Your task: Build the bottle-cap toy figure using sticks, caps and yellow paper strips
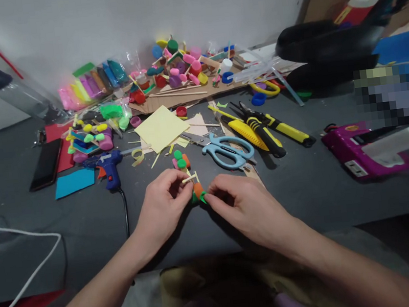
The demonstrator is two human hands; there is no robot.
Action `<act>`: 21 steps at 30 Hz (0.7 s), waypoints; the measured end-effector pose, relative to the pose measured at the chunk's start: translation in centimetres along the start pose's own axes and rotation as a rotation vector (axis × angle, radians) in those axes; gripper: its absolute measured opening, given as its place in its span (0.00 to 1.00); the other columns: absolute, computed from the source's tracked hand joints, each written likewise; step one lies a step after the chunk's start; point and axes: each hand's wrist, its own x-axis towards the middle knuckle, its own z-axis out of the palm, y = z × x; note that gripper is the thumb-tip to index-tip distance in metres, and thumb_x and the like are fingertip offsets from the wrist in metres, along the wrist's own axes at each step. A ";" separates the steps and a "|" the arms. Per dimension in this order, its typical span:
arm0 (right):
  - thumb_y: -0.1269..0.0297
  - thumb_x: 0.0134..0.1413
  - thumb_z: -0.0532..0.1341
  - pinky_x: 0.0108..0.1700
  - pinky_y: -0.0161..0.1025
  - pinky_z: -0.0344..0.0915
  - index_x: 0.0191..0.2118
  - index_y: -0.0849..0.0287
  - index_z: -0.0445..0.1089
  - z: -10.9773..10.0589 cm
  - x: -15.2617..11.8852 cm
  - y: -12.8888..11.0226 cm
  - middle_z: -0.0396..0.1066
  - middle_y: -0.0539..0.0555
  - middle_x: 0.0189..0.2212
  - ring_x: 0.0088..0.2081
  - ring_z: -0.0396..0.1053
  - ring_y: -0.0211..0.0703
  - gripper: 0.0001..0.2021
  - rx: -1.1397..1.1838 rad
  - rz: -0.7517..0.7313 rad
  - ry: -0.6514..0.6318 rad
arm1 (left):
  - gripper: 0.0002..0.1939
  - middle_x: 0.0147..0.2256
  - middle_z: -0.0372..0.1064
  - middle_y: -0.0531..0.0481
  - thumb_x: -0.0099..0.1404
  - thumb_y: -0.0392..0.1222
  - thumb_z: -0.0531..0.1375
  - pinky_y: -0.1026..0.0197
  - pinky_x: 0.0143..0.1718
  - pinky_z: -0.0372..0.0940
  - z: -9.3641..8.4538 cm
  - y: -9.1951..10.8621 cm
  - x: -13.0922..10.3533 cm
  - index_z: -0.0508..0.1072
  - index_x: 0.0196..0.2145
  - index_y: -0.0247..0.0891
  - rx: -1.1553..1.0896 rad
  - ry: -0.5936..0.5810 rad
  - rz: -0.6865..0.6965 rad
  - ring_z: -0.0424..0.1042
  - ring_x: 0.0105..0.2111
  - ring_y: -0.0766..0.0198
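Observation:
A small craft model [198,190] with orange, green and pink parts and thin pale sticks lies between my hands near the table's front edge. My left hand [168,204] is closed on its left side, the fingertips by a pale stick. Thumb and fingers of my right hand [249,205] pinch a green piece [203,197] at the model's right end. Beyond the model, round green pieces [179,159] show above my fingers. Light blue scissors [228,151] lie behind my right hand, and a yellow paper square [162,129] is farther back.
A blue glue gun [111,169] with a black cord, a phone [46,164] and blue paper [75,183] are left. Yellow-black cutters [261,132] and a purple device [365,152] lie right. Colourful clay and models [176,65] line the wall; a bottle [16,93] stands back left.

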 end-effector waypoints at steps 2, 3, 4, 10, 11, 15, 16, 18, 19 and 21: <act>0.67 0.61 0.59 0.31 0.36 0.54 0.27 0.56 0.67 0.0 0.3 0.0 0.70 0.48 0.25 0.28 0.64 0.38 0.10 -0.025 0.010 -0.005 | 0.04 0.30 0.71 0.54 0.67 0.38 0.60 0.64 0.32 0.62 0.1 0.2 -0.4 0.73 0.33 0.39 -0.019 -0.020 -0.016 0.68 0.29 0.66; 0.67 0.61 0.59 0.31 0.36 0.53 0.26 0.56 0.66 -0.1 0.4 0.0 0.69 0.48 0.24 0.27 0.63 0.38 0.10 -0.035 0.015 -0.011 | 0.04 0.31 0.71 0.54 0.67 0.38 0.60 0.64 0.32 0.63 0.1 0.2 -0.5 0.74 0.34 0.39 -0.030 -0.033 -0.018 0.69 0.29 0.66; 0.67 0.61 0.60 0.31 0.36 0.52 0.26 0.56 0.66 -0.3 0.5 0.0 0.68 0.48 0.24 0.27 0.63 0.38 0.11 -0.044 0.018 -0.020 | 0.03 0.32 0.72 0.53 0.67 0.38 0.60 0.64 0.33 0.64 0.0 0.3 -0.6 0.74 0.36 0.38 -0.042 -0.045 -0.015 0.70 0.31 0.65; 0.62 0.60 0.60 0.25 0.36 0.47 0.24 0.55 0.66 -0.8 0.7 -0.4 0.64 0.45 0.19 0.22 0.57 0.35 0.12 0.041 0.113 -0.044 | 0.13 0.38 0.70 0.51 0.65 0.36 0.61 0.63 0.36 0.66 -0.7 0.0 -0.9 0.76 0.47 0.39 -0.076 -0.147 0.020 0.69 0.34 0.65; 0.61 0.59 0.60 0.25 0.36 0.47 0.24 0.55 0.66 -0.7 0.7 -0.5 0.64 0.44 0.19 0.22 0.57 0.35 0.12 0.072 0.138 -0.046 | 0.13 0.37 0.68 0.52 0.64 0.36 0.63 0.63 0.35 0.66 -0.8 -0.1 -1.0 0.76 0.48 0.40 -0.075 -0.168 0.030 0.69 0.33 0.65; 0.62 0.57 0.59 0.23 0.35 0.46 0.22 0.55 0.64 -0.4 0.8 -1.0 0.60 0.44 0.18 0.22 0.54 0.35 0.13 0.123 0.209 -0.056 | 0.16 0.38 0.67 0.52 0.62 0.36 0.66 0.64 0.34 0.66 -0.5 -0.6 -1.0 0.75 0.48 0.41 -0.039 -0.174 0.078 0.68 0.32 0.66; 0.62 0.57 0.59 0.23 0.36 0.46 0.22 0.55 0.64 -0.3 0.9 -1.2 0.59 0.45 0.18 0.22 0.54 0.35 0.13 0.118 0.227 -0.052 | 0.15 0.38 0.68 0.52 0.62 0.34 0.65 0.65 0.34 0.66 -0.4 -0.7 -1.0 0.75 0.48 0.41 -0.029 -0.155 0.089 0.68 0.32 0.67; 0.62 0.57 0.59 0.23 0.36 0.46 0.23 0.55 0.65 -0.3 1.0 -1.5 0.60 0.45 0.19 0.23 0.54 0.34 0.12 0.102 0.273 -0.048 | 0.13 0.37 0.68 0.52 0.63 0.32 0.64 0.65 0.33 0.66 0.1 -0.8 -1.0 0.75 0.46 0.39 -0.025 -0.111 0.115 0.68 0.31 0.68; 0.62 0.57 0.59 0.24 0.36 0.46 0.24 0.55 0.65 -0.2 1.1 -1.7 0.60 0.45 0.20 0.23 0.54 0.34 0.11 0.094 0.293 -0.045 | 0.12 0.36 0.68 0.52 0.63 0.31 0.64 0.66 0.33 0.66 0.3 -0.9 -1.1 0.75 0.45 0.39 -0.030 -0.091 0.129 0.68 0.30 0.68; 0.63 0.56 0.58 0.25 0.36 0.48 0.24 0.56 0.65 -0.2 1.2 -2.0 0.62 0.45 0.21 0.24 0.56 0.34 0.11 0.071 0.316 -0.037 | 0.13 0.36 0.69 0.52 0.63 0.30 0.64 0.66 0.33 0.66 0.5 -1.0 -1.1 0.74 0.45 0.37 -0.038 -0.063 0.167 0.68 0.30 0.68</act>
